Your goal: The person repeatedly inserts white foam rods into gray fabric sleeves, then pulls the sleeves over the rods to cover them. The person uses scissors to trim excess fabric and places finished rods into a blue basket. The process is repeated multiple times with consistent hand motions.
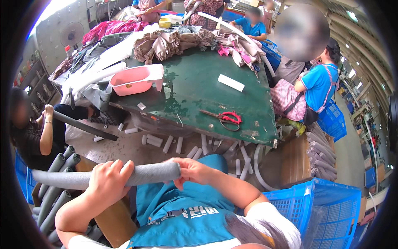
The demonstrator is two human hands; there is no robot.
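A long grey tube, with what looks like a fabric cover, lies across in front of my body. My left hand is wrapped round its middle from above. At the tube's right end, my right hand pinches the rim with thumb and fingers. The tube's left end reaches over a stack of similar grey tubes beside me. A teal apron covers my lap beneath the tube.
Ahead stands a green table with a pink tub, red-handled scissors, a white block and heaped fabric. White tube pieces litter the floor. A blue crate is at right; several people work around.
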